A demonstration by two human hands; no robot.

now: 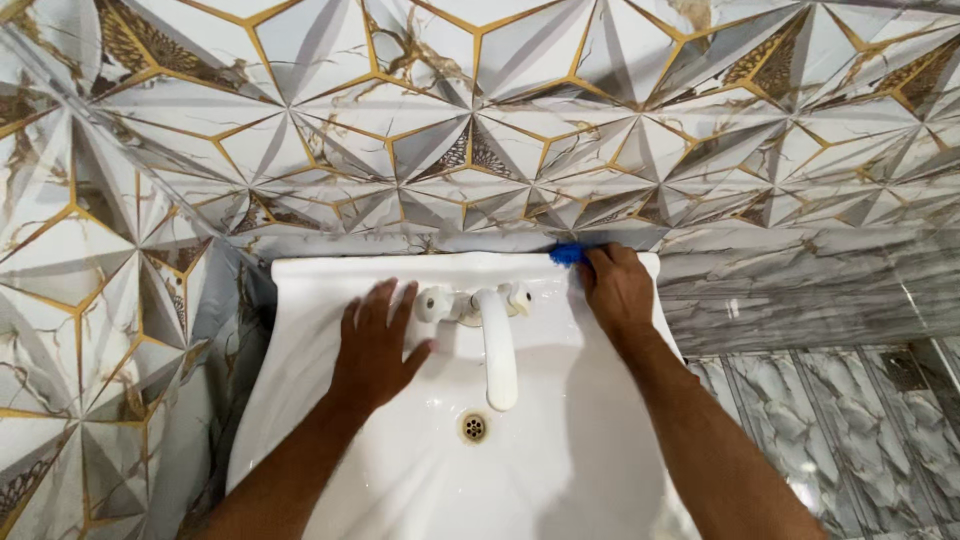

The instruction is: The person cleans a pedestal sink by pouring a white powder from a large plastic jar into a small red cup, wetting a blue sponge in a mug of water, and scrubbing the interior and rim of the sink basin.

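My right hand (615,290) pinches a blue scrubber (567,254) at the basin's (300,330) back rim, right of the tap (497,350); my left hand (378,345) lies flat, holding nothing.

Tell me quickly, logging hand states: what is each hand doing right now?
Left hand: open, flat on the white sink beside the tap.
Right hand: closed on a blue scrubber at the sink's back edge.

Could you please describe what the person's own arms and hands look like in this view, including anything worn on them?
Both forearms are bare, with no sleeves in view. The left hand and right hand wear no gloves, and no rings, watch or bracelets can be seen.
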